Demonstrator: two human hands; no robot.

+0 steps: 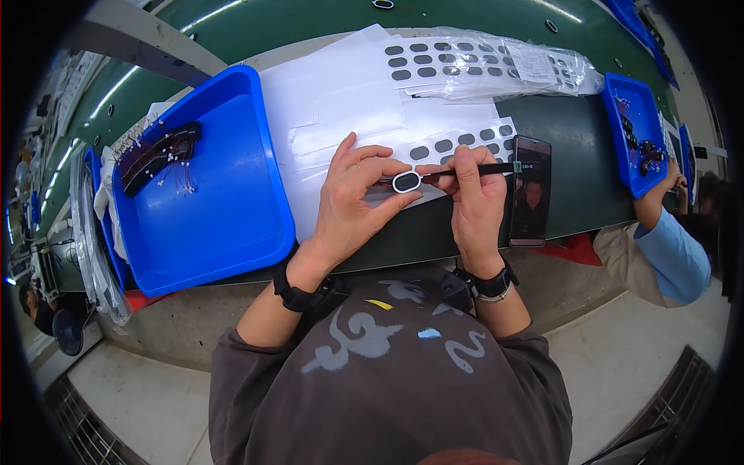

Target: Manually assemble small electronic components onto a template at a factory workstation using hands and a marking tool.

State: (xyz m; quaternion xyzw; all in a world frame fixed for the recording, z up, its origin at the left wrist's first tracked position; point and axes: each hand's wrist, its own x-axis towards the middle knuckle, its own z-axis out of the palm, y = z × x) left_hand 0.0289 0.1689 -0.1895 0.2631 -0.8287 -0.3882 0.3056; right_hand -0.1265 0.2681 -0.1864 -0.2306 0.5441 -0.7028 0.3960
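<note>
My left hand (346, 198) pinches a small oval speaker (407, 182) with a white rim and a dark middle between thumb and fingers. Thin dark red wires run beside it, partly hidden by my fingers. In my right hand (477, 205) is a pair of black tweezers (496, 168) with a green band near the back end; the tips point left at the speaker's right side. Whether the tips touch the speaker or its wires, I cannot tell. Just beyond my hands lies a white sheet of dark oval stickers (442, 146), partly covered by my right fingers.
A large blue tray (209, 225) at left holds a bundle of wired black parts (159, 159). Plastic-wrapped sticker sheets (473, 66) lie at the back on white paper (341, 93). A phone (531, 201) rests right of my hand. Further right, another person's hand (663, 186) touches a smaller blue tray (647, 174).
</note>
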